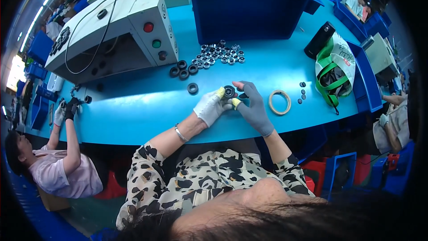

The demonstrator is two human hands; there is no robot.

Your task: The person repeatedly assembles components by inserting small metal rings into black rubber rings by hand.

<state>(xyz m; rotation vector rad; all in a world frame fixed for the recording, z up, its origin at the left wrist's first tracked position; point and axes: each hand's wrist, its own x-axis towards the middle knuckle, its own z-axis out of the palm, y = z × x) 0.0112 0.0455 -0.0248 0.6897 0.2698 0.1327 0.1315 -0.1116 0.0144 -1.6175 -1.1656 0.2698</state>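
Note:
My left hand (210,108), in a white glove with yellow-covered fingertips, grips a small black wheel (229,92) with a spoked centre. Close on its right is my right hand (255,110) in a grey glove, fingers apart, the yellow-wrapped thumb near the wheel's lower edge. Whether the right fingertips touch the wheel is hard to make out. A single black rubber ring (192,89) lies left of my hands. Behind it sits a group of black rings (183,74), beside a pile of shiny silver hubs (218,55).
A white machine box (149,40) with coloured buttons stands at the back left, a large blue bin (249,9) at the back. To the right are a tape roll (288,108), small black discs (303,92), a black bottle (319,40) and a bag (345,60). A co-worker (67,169) sits left.

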